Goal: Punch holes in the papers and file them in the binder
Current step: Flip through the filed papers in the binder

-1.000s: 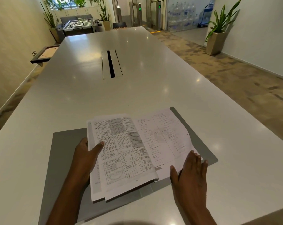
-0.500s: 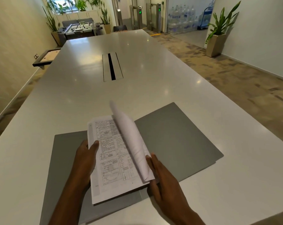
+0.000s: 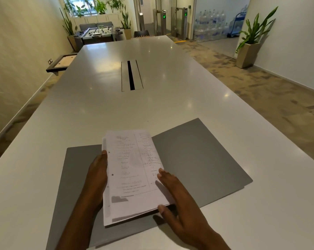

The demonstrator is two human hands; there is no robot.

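Observation:
A stack of printed papers (image 3: 132,174) lies on the left half of an open grey binder (image 3: 197,165) spread flat on the white table. Punched holes show along the stack's left margin. My left hand (image 3: 96,177) rests against the left edge of the stack, fingers straight along it. My right hand (image 3: 177,193) lies on the stack's right edge, fingers spread, thumb at the lower right corner. The binder's right half is bare grey.
The long white table (image 3: 170,105) stretches ahead with a cable slot (image 3: 131,75) in its middle. A framed board (image 3: 61,63) hangs off the table's left side. Potted plants and a foosball table stand far back.
The sheets that lay spread on the binder's right half were flipped over to the left and now lie flat on the stack. My right hand followed them and presses their right edge.

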